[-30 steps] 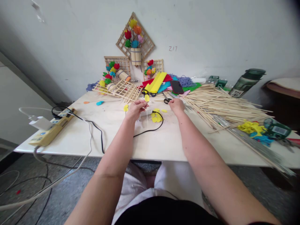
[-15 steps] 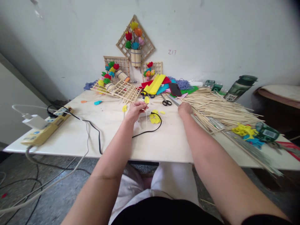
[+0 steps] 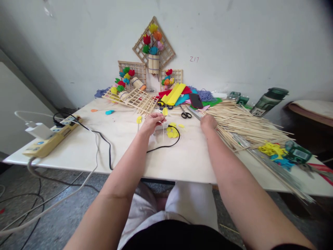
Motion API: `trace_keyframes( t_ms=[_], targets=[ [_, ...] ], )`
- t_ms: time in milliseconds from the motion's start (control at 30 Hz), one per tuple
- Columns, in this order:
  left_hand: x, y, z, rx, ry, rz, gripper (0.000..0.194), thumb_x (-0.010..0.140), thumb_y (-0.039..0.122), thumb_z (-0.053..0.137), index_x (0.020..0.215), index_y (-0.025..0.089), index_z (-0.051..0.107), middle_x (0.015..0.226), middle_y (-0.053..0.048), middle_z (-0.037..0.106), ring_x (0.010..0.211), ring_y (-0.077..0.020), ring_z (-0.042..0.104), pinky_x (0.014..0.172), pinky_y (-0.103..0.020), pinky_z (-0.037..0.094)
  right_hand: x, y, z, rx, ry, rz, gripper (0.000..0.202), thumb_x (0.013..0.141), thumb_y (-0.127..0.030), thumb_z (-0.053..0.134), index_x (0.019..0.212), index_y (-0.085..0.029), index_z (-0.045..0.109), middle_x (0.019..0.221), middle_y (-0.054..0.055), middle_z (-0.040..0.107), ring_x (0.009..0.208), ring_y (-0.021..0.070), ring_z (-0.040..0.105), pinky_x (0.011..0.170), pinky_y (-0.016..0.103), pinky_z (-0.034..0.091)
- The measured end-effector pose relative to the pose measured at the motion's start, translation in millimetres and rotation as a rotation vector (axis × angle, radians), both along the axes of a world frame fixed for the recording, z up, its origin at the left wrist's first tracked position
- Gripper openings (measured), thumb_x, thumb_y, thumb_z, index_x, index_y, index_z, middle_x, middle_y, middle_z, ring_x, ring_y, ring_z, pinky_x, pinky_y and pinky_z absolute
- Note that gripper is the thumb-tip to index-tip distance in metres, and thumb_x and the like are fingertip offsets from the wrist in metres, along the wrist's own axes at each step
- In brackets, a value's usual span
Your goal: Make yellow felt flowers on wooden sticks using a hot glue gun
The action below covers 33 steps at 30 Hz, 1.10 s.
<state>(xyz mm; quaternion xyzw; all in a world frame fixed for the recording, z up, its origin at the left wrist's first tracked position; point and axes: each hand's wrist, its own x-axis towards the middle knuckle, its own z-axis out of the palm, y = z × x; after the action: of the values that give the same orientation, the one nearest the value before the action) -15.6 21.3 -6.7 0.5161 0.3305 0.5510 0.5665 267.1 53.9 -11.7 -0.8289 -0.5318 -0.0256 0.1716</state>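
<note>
My left hand (image 3: pixel 154 122) is closed in a pinch over the middle of the table, on a thin pale stem (image 3: pixel 163 132) that hangs below the fingers. A yellow paper petal (image 3: pixel 165 111) stands upright just above the fingertips. My right hand (image 3: pixel 208 122) is closed at the left edge of a pile of thin wooden sticks (image 3: pixel 247 119), over a long silvery bundle (image 3: pixel 194 113). Its fingertips are hidden, so what it grips does not show. Several yellow petals (image 3: pixel 173 133) lie below the left hand beside a black cord (image 3: pixel 178 139).
Black scissors (image 3: pixel 185 114) and folded yellow paper (image 3: pixel 174 94) lie behind the hands. Stick lattices with paper flowers (image 3: pixel 140 99) are at the back left. A power strip (image 3: pixel 47 142) sits on the left, and a dark green bottle (image 3: pixel 270 101) leans at the right.
The view has shifted slightly, so most things appear a little further right. Both hands keep nearly the same place and grip.
</note>
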Motion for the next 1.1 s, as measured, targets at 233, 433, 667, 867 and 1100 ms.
trace_keyframes(
  t_ms=[233, 433, 667, 867, 1100],
  targets=[
    [1, -2, 1.2, 0.003, 0.011, 0.005, 0.027, 0.056, 0.034, 0.082, 0.065, 0.015, 0.067, 0.061, 0.0, 0.064, 0.052, -0.0055, 0.05, 0.05, -0.019, 0.037, 1, -8, 1.5, 0.042, 0.095, -0.054, 0.032, 0.084, -0.013, 0.048, 0.104, -0.016, 0.072, 0.105, 0.017, 0.07, 0.099, 0.0286, 0.065, 0.081, 0.037, 0.049],
    [2, -1, 1.7, 0.018, -0.005, 0.008, 0.026, 0.057, 0.034, 0.081, 0.068, 0.015, 0.067, 0.062, 0.0, 0.064, 0.055, -0.0066, 0.053, 0.052, -0.02, 0.038, -15, -5, 10.9, 0.374, 0.359, 0.161, 0.018, 0.082, -0.02, 0.056, 0.086, -0.012, 0.071, 0.091, 0.014, 0.072, 0.086, 0.0233, 0.065, 0.071, 0.029, 0.048],
    [4, -5, 7.9, 0.002, -0.099, 0.076, 0.032, 0.05, 0.035, 0.084, 0.067, 0.014, 0.066, 0.061, 0.0, 0.064, 0.059, -0.0089, 0.058, 0.062, -0.023, 0.044, -74, -30, 31.9, 0.122, 1.167, 0.713, 0.018, 0.068, -0.026, 0.072, 0.065, -0.015, 0.059, 0.057, 0.0, 0.061, 0.041, 0.0047, 0.045, 0.035, 0.016, 0.026],
    [8, -8, 10.9, -0.004, -0.216, 0.049, 0.035, 0.045, 0.031, 0.087, 0.065, 0.013, 0.064, 0.066, -0.002, 0.068, 0.063, -0.0111, 0.063, 0.073, -0.027, 0.048, -98, -56, 42.4, -0.165, 1.198, 0.924, 0.016, 0.065, -0.02, 0.073, 0.061, -0.013, 0.06, 0.057, 0.002, 0.065, 0.04, 0.0041, 0.047, 0.034, 0.015, 0.028],
    [9, -11, 10.8, -0.006, -0.208, -0.066, 0.027, 0.051, 0.026, 0.085, 0.065, 0.013, 0.066, 0.06, -0.001, 0.066, 0.061, -0.0105, 0.062, 0.071, -0.027, 0.048, -109, -58, 36.6, -0.275, 1.203, 0.916, 0.009, 0.064, -0.011, 0.069, 0.062, -0.012, 0.06, 0.057, 0.003, 0.066, 0.04, 0.0053, 0.051, 0.032, 0.015, 0.028]
  ],
)
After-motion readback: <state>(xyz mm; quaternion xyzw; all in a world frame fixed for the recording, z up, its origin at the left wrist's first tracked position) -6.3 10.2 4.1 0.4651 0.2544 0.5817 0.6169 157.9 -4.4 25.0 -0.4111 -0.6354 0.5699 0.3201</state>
